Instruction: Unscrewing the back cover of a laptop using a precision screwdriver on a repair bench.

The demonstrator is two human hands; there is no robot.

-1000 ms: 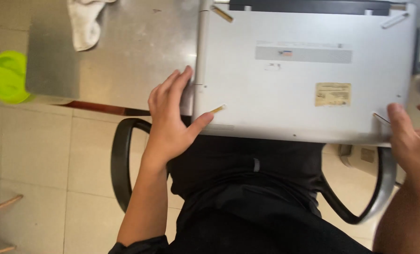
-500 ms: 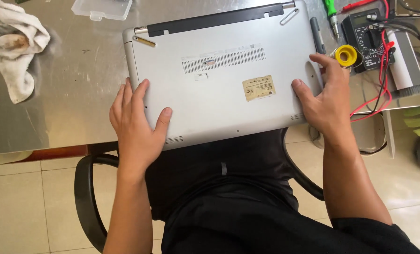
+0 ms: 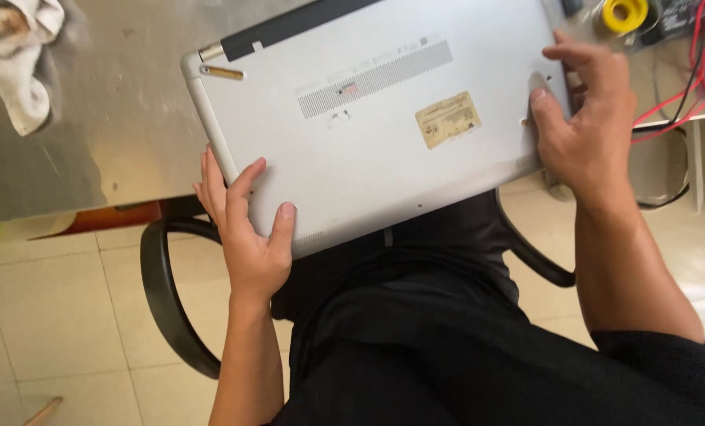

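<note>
Gripping upturned laptop [image 3: 384, 134], left hand [image 3: 250, 229], right hand [image 3: 589, 126]

Matt silver plastic laptop [image 3: 368, 134] underside with a paper sticker [image 3: 448, 119]; dull, scuffed brushed-metal tabletop [image 3: 108, 134]; stained, crumpled white cloth [image 3: 17, 55]; glossy floor tiles [image 3: 52, 315]
</note>
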